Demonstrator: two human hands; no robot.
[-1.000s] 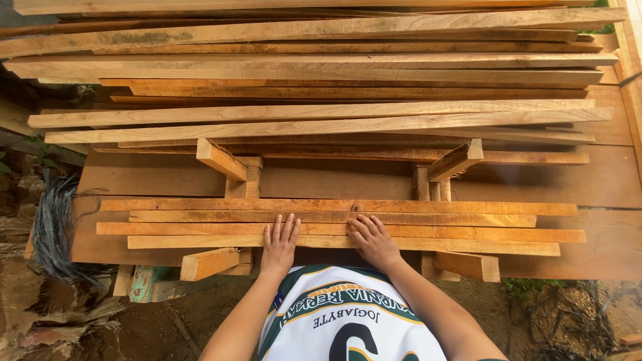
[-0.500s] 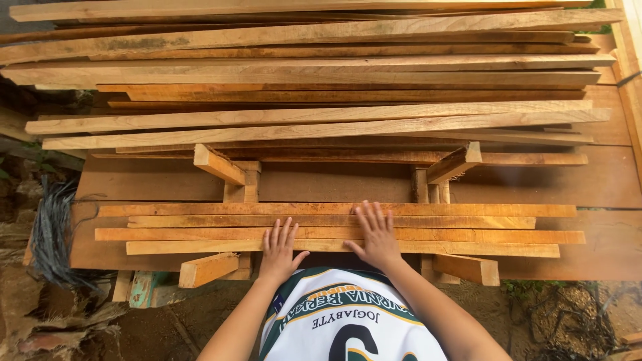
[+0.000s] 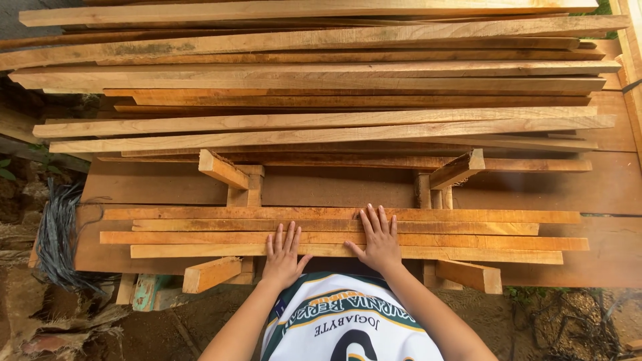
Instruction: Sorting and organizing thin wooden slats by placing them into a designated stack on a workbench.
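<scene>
Four long, thin wooden slats (image 3: pixel 334 232), pale orange with rough-sawn faces, lie side by side on a wooden frame just before the person. The left hand (image 3: pixel 283 257) lies flat and spread on the nearest slats, gripping nothing; the right hand (image 3: pixel 379 241) rests likewise, fingers fanned, palm down. The slats run left to right across the view, parallel to the lumber stack (image 3: pixel 321 87) behind.

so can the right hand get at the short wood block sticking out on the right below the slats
Probably yes. The right hand rests flat on the slats, holding nothing, and the short block juts out in the open nearby with nothing lying between them.
</scene>
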